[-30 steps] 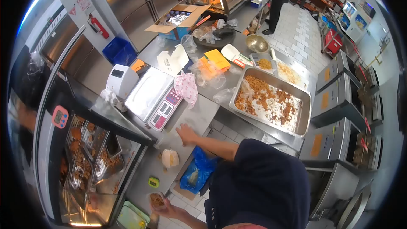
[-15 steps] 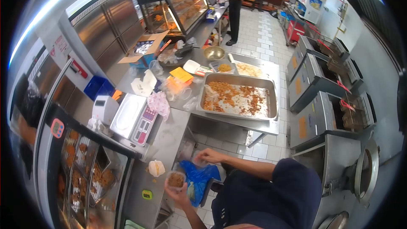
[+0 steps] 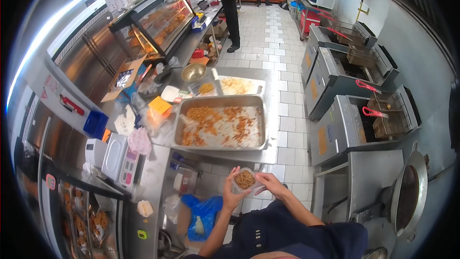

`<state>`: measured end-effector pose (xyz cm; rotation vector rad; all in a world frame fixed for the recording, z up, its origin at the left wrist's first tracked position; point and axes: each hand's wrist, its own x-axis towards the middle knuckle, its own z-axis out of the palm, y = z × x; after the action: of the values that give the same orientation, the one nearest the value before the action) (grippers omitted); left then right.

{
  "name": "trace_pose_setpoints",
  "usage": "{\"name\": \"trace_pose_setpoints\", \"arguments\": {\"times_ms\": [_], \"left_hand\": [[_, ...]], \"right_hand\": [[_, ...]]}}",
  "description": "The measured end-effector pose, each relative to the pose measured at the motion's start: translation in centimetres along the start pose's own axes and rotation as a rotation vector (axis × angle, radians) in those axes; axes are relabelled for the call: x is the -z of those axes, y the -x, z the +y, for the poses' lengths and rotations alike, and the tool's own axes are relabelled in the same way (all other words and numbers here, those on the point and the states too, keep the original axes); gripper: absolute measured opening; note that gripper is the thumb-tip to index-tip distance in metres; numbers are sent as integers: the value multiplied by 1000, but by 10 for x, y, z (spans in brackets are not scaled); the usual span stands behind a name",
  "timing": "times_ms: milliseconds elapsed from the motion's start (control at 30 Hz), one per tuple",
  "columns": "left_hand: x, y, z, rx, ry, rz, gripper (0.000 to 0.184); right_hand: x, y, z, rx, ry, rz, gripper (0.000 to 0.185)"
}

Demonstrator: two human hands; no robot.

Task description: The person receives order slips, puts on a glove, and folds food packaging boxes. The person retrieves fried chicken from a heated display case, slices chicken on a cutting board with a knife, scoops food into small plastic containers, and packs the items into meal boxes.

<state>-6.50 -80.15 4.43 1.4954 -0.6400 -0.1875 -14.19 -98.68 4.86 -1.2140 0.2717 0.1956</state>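
A small clear plastic tub (image 3: 245, 179) of brown crumbly food is held up in front of my body. My left hand (image 3: 232, 192) wraps round its left side and base. My right hand (image 3: 269, 185) grips the tub's right edge, thumb and fingers against the wall. Just beyond the hands, a large steel tray (image 3: 221, 147) sits on the metal table, with brown and orange crumbs scattered over its bottom. Below and left of my left hand lies a blue plastic bag (image 3: 200, 220).
A weighing scale (image 3: 120, 160) and a green timer (image 3: 142, 234) are on the left counter. Behind the tray are a steel bowl (image 3: 193, 72) and a white cutting board (image 3: 239, 86). Fryers (image 3: 352, 120) and a wok (image 3: 409, 196) line the right. A person (image 3: 229, 9) stands farther back.
My left hand has carried the tub right and up, away from the left counter. My right hand has come onto the tub's right side. The view has swung right.
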Motion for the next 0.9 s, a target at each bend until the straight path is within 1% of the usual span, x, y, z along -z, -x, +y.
{"name": "trace_pose_setpoints", "arguments": {"times_ms": [33, 100, 133, 167, 233, 267, 300, 367, 400, 467, 533, 567, 600, 633, 667, 733, 767, 833, 867, 900], "left_hand": [[-28, -8, -4, -3, -7, -2, 80], [-85, -40, -11, 82, 81, -97, 81], [-112, -53, -9, 113, 99, -118, 81], [-132, -68, -10, 101, 86, -134, 81], [-181, -95, -20, 121, 158, -202, 87], [-194, -111, -32, 36, -8, -259, 96], [-211, -120, -31, 39, 8, -255, 96], [-241, -143, -29, 55, 73, -178, 100], [-250, -152, -32, 82, 109, -142, 93], [-256, -154, -83, 304, 260, -1, 62], [-256, -169, -93, 409, 133, 27, 20], [-261, -174, -95, 414, 150, 36, 20], [-269, -188, -88, 528, 135, 54, 12], [-276, -211, -91, 632, 123, 72, 18], [-284, -233, -115, 617, 146, 85, 18], [-306, -269, -137, 491, 478, 61, 22], [-323, -293, -150, 479, 401, 41, 27], [-356, -362, -120, 76, 159, -86, 63], [-368, -394, -116, 79, 175, -84, 63], [-377, -425, -113, 59, 121, -168, 77]], "right_hand": [[28, 10, -3, 6, -5, -3, 55], [85, 17, -20, 15, -101, 74, 46], [109, 24, -31, 34, -132, 105, 44], [129, 27, -43, 54, -144, 107, 44], [175, 38, -64, 55, -191, 197, 43], [195, 37, -67, 73, -213, 248, 41], [213, 39, -75, 65, -200, 256, 41], [244, 35, -96, 136, -228, 348, 38], [258, 34, -111, 147, -217, 352, 36], [295, 23, -121, 170, -209, 370, 36], [324, 10, -135, 214, -226, 417, 35], [337, 3, -138, 204, -208, 418, 35], [353, -9, -140, 212, -227, 450, 34], [371, -26, -145, 230, -242, 476, 34], [388, -39, -146, 235, -210, 514, 33], [409, -65, -173, 243, -192, 492, 33], [419, -76, -183, 252, -198, 480, 33], [454, -110, -192, 227, -183, 506, 33], [470, -127, -199, 227, -222, 498, 32], [485, -145, -208, 227, -265, 489, 32]]}}
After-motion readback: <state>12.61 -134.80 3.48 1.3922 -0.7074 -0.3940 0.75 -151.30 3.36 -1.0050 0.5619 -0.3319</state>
